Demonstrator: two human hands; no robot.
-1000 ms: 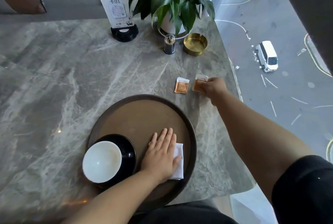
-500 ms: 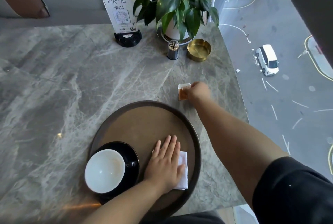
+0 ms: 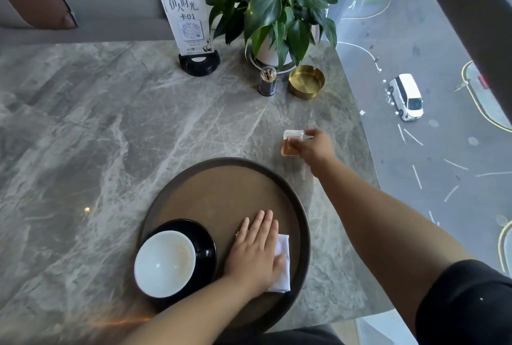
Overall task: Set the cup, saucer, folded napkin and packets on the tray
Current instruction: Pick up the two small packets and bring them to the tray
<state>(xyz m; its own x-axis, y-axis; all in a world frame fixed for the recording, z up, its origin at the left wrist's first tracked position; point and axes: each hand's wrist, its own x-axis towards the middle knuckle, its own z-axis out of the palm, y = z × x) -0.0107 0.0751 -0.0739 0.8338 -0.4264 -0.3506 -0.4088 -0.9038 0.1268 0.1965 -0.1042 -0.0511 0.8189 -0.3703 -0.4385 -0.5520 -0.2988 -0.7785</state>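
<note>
The right hand reaches across the marble table, fingers closed in a pinch on the packets, which lie just beyond the far right rim of the tray. Whether one or two packets are gripped cannot be told with certainty; a second pale edge shows beside the thumb. The left hand lies flat with fingers together and extended, pressing the folded napkin against the tray floor. Cup and saucer already stand on the tray at its near left, the cup seated on the saucer, just beside the left hand.

The packets appear thin, light and flexible, probably with slick film faces; a pinch at a sealed edge should hold them best, since the filled middle may yield or slip. The napkin is soft and likely to unfold if released carelessly.

Open tray floor lies between the packets and the napkin, so the path inward looks clear apart from the raised rim. Farther off, well apart from the hands, stand a toothpick holder, a brass ashtray, a potted plant and a table sign.
</note>
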